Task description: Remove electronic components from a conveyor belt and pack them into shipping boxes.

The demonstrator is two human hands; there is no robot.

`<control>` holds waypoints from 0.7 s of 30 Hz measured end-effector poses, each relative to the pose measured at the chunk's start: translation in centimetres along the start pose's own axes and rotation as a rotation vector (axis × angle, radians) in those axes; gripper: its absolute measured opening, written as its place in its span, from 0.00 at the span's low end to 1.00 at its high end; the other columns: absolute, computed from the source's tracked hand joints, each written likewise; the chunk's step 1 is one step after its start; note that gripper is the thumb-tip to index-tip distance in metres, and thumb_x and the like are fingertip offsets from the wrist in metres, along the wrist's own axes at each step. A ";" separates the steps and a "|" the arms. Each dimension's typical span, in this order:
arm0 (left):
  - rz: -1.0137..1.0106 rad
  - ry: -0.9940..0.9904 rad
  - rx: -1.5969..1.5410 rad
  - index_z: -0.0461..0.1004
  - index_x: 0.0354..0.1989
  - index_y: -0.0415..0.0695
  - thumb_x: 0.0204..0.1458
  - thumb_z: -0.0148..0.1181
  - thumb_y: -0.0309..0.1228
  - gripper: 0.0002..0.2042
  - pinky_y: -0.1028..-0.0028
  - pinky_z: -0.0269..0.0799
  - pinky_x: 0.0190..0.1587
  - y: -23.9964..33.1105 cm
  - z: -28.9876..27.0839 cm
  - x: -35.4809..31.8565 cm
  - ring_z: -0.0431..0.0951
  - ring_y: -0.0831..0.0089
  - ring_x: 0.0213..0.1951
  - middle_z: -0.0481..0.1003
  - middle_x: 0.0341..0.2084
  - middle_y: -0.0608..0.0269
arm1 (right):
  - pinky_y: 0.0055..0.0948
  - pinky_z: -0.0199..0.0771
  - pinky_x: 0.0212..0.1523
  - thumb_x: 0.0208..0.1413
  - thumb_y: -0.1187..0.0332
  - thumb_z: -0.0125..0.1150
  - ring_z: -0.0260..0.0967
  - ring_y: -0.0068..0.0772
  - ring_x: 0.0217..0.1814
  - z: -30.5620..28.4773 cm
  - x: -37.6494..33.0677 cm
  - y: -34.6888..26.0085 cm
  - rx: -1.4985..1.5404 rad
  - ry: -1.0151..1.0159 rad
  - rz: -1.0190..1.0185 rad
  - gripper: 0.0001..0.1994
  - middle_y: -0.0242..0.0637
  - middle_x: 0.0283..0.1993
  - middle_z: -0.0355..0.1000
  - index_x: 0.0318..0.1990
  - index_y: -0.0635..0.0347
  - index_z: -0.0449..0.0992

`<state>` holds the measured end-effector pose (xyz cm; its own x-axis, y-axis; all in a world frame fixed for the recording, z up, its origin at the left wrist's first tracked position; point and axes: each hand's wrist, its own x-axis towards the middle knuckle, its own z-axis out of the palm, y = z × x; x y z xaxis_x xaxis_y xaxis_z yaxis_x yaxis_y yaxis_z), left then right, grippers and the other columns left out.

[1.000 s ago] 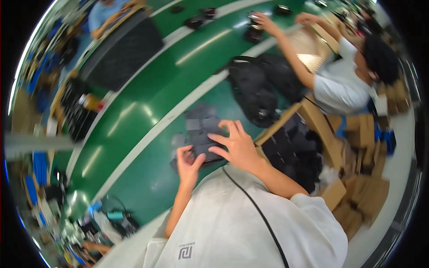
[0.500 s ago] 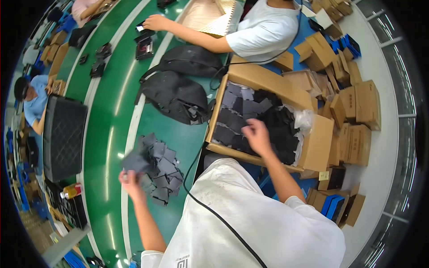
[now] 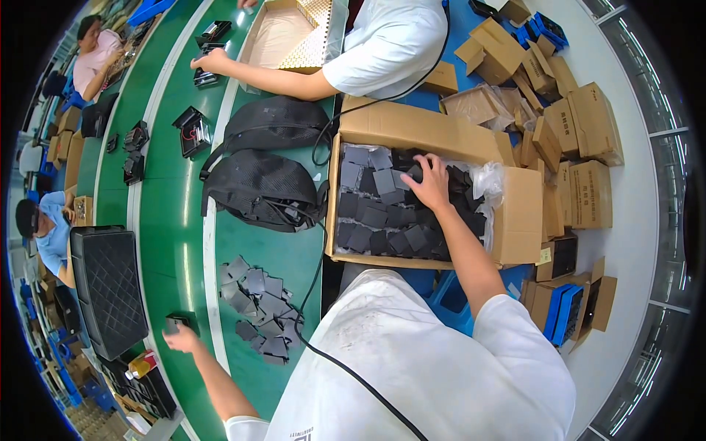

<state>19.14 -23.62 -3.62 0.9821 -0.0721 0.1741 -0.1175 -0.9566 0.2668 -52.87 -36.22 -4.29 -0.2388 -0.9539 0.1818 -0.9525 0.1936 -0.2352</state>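
Observation:
My left hand (image 3: 182, 340) reaches over the green bench to the left, its fingers closed at the edge of a small black case (image 3: 179, 320); the case's details are too small to tell. Beside that arm lies a loose pile of flat dark grey square pieces (image 3: 259, 298). My right hand (image 3: 432, 184) is inside an open cardboard box (image 3: 412, 125), thumb and fingers apart and curved over black pieces. Rows of dark square pieces (image 3: 373, 213) fill the box, and crumpled clear plastic (image 3: 487, 180) sticks up at its right side.
Two black bags (image 3: 261, 187) lie beyond the pile. A black cable (image 3: 346, 344) runs across my shirt. Ahead, a co-worker's arm (image 3: 279, 79) reaches over the bench past a tray (image 3: 268, 40). A black quilted case (image 3: 110, 290) stands left; cardboard boxes (image 3: 581, 140) stack up right.
My left hand has moved left and down, away from the pile, to the small black case; the grey piece it held no longer shows. My right hand has shifted farther into the box, fingers spreading.

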 end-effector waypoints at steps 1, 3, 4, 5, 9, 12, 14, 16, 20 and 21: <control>0.424 -0.070 -0.221 0.66 0.56 0.40 0.53 0.55 0.30 0.20 0.64 0.67 0.54 2.1 -0.3 -1.6 0.71 0.55 0.50 0.71 0.49 0.51 | 0.37 0.65 0.54 0.53 0.60 0.62 0.64 0.48 0.53 -0.3 -0.4 -0.2 -0.005 0.000 -0.014 0.23 0.42 0.54 0.65 0.54 0.58 0.68; 0.917 -0.379 -0.684 0.69 0.53 0.42 0.52 0.51 0.23 0.18 0.67 0.67 0.54 8.4 -4.2 -9.2 0.72 0.61 0.48 0.73 0.48 0.54 | 0.37 0.65 0.54 0.53 0.60 0.62 0.64 0.48 0.52 -0.8 -1.4 -0.5 -0.009 -0.001 -0.028 0.22 0.41 0.53 0.65 0.54 0.58 0.68; 0.981 -0.618 -0.767 0.71 0.51 0.41 0.51 0.51 0.22 0.17 0.69 0.67 0.53 12.3 -7.5 -14.8 0.73 0.64 0.47 0.74 0.47 0.56 | 0.37 0.65 0.54 0.52 0.60 0.62 0.64 0.47 0.50 -1.0 -1.6 -0.4 0.015 0.000 -0.057 0.22 0.40 0.52 0.65 0.53 0.58 0.69; 1.075 -0.912 -0.769 0.73 0.47 0.39 0.49 0.52 0.22 0.15 0.70 0.67 0.52 15.3 -10.5 -19.7 0.74 0.65 0.46 0.76 0.45 0.57 | 0.37 0.65 0.53 0.52 0.60 0.62 0.63 0.46 0.49 -1.3 -2.1 -0.3 0.040 -0.003 -0.088 0.21 0.40 0.50 0.65 0.52 0.57 0.69; 1.841 -1.674 -0.600 0.72 0.50 0.41 0.48 0.61 0.27 0.18 0.67 0.65 0.57 21.0 -12.6 -33.9 0.72 0.62 0.53 0.72 0.52 0.58 | 0.37 0.66 0.52 0.50 0.63 0.63 0.64 0.45 0.48 -3.4 -3.8 -0.7 0.133 -0.017 -0.169 0.20 0.38 0.49 0.67 0.50 0.59 0.70; 2.111 -1.568 -0.570 0.61 0.62 0.45 0.44 0.67 0.33 0.34 0.63 0.60 0.60 22.1 -9.7 -41.8 0.67 0.57 0.58 0.63 0.61 0.55 | 0.37 0.66 0.52 0.49 0.64 0.64 0.64 0.44 0.48 -5.2 -5.3 -2.0 0.214 -0.131 -0.232 0.20 0.38 0.49 0.67 0.49 0.59 0.70; 2.280 -1.219 -0.561 0.59 0.63 0.45 0.38 0.71 0.38 0.40 0.60 0.57 0.62 22.2 -7.4 -46.0 0.63 0.54 0.61 0.60 0.63 0.53 | 0.36 0.65 0.54 0.48 0.64 0.65 0.64 0.44 0.48 -5.4 -6.9 -2.5 0.146 -0.153 -0.366 0.19 0.38 0.49 0.67 0.47 0.57 0.71; 2.349 -1.189 -0.496 0.59 0.63 0.45 0.37 0.71 0.41 0.42 0.58 0.56 0.62 21.4 -4.9 -48.9 0.62 0.54 0.61 0.60 0.63 0.53 | 0.36 0.64 0.55 0.47 0.63 0.65 0.63 0.44 0.49 -5.9 -7.8 -2.3 0.180 -0.228 -0.401 0.20 0.38 0.49 0.67 0.48 0.57 0.71; 2.400 -1.142 -0.339 0.59 0.64 0.44 0.37 0.70 0.48 0.44 0.58 0.56 0.59 18.9 -3.5 -51.3 0.63 0.54 0.60 0.60 0.62 0.53 | 0.37 0.61 0.58 0.42 0.59 0.70 0.61 0.44 0.55 -7.6 -7.6 0.5 0.341 -0.443 -0.464 0.26 0.38 0.53 0.66 0.51 0.55 0.71; 2.390 -1.125 -0.297 0.59 0.64 0.44 0.37 0.69 0.50 0.44 0.58 0.57 0.59 18.3 -3.4 -51.3 0.63 0.55 0.59 0.61 0.61 0.53 | 0.39 0.60 0.60 0.40 0.58 0.71 0.59 0.44 0.59 -8.2 -7.4 1.8 0.392 -0.410 -0.366 0.29 0.39 0.57 0.65 0.52 0.56 0.71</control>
<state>-33.91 -36.42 -4.43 -0.9050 -0.4248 -0.0215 -0.3716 0.7649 0.5262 -54.37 -26.94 1.79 0.2508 -0.9671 -0.0438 -0.8009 -0.1819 -0.5705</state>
